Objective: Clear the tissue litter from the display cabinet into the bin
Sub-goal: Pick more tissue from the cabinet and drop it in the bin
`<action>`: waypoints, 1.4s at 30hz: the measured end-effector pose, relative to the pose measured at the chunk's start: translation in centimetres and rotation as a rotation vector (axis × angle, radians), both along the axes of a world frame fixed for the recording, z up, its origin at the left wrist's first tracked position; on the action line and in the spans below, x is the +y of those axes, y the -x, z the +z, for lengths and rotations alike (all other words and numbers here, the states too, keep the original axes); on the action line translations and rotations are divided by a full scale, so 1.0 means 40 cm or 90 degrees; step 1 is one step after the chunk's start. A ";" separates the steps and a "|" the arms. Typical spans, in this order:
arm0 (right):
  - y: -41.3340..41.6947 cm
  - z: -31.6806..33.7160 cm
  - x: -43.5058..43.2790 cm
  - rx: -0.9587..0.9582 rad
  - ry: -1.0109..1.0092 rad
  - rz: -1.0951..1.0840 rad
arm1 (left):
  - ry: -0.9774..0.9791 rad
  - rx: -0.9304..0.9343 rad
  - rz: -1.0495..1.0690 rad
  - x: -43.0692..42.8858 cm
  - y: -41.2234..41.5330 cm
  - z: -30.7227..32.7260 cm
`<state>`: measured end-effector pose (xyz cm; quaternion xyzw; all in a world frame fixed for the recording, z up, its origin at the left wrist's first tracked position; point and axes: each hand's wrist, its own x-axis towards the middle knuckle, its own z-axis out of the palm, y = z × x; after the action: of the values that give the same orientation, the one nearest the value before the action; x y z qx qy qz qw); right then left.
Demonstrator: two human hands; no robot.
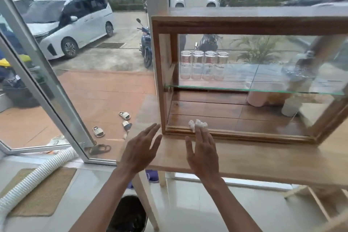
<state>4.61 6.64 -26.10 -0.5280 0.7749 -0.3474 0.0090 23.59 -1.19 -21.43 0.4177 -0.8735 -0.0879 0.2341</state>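
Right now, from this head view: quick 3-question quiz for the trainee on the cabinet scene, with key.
1. True or false: the right hand has its fingertips at the crumpled tissue.
2. How many upturned glasses stand on the glass shelf?
3. The bin sits: A) on the table B) on the floor below the hands C) inside the display cabinet.

Key: 1 true; 2 four; 3 B. The left hand is open and empty.

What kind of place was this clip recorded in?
Probably a small café or shop front beside a car park: a wooden display cabinet holding upturned glasses stands on a table against full-height windows, with a white van parked outside.
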 end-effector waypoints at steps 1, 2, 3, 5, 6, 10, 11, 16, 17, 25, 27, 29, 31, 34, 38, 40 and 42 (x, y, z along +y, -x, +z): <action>0.012 -0.008 0.000 0.001 0.002 -0.022 | 0.009 0.003 -0.035 -0.008 0.031 -0.003; 0.021 -0.016 -0.002 0.000 0.000 -0.044 | 0.011 0.001 -0.069 -0.020 0.059 -0.012; 0.028 -0.024 -0.003 -0.003 -0.003 -0.065 | 0.006 -0.008 -0.099 -0.032 0.086 -0.019; 0.035 -0.039 -0.005 -0.006 -0.001 -0.103 | -0.011 -0.028 -0.151 -0.058 0.131 -0.040; 0.039 -0.048 -0.007 0.000 0.003 -0.118 | -0.021 -0.031 -0.173 -0.070 0.152 -0.048; 0.053 -0.073 -0.026 0.006 0.012 -0.156 | -0.022 -0.007 -0.245 -0.109 0.234 -0.068; 0.052 -0.079 -0.031 0.002 0.019 -0.166 | -0.015 -0.006 -0.254 -0.117 0.251 -0.067; 0.045 -0.091 -0.047 -0.005 0.053 -0.204 | -0.023 -0.016 -0.316 -0.178 0.311 -0.089; 0.046 -0.092 -0.051 -0.002 0.052 -0.211 | -0.031 -0.017 -0.323 -0.191 0.319 -0.100; 0.039 -0.074 -0.082 0.026 0.080 -0.246 | -0.021 0.033 -0.280 -0.236 0.316 -0.144; 0.039 -0.074 -0.090 0.049 0.081 -0.243 | -0.023 0.070 -0.260 -0.230 0.309 -0.144; 0.038 -0.075 -0.097 0.071 0.079 -0.242 | -0.020 0.086 -0.254 -0.222 0.304 -0.146; 0.038 -0.074 -0.105 0.082 0.075 -0.240 | -0.031 0.088 -0.243 -0.215 0.301 -0.148; 0.044 -0.064 -0.118 0.106 0.042 -0.239 | -0.029 0.077 -0.224 -0.209 0.294 -0.158; 0.061 -0.048 -0.129 0.132 -0.007 -0.253 | -0.023 0.089 -0.212 -0.204 0.283 -0.166; 0.064 -0.036 -0.130 0.133 -0.021 -0.247 | -0.014 0.098 -0.206 -0.202 0.279 -0.170; 0.066 -0.024 -0.129 0.139 -0.017 -0.236 | -0.004 0.105 -0.203 -0.202 0.277 -0.174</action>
<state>1.96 1.50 -27.08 -0.4106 0.8597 -0.2736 -0.1318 12.50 -9.25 -28.38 0.2659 -0.9063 -0.1604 0.2866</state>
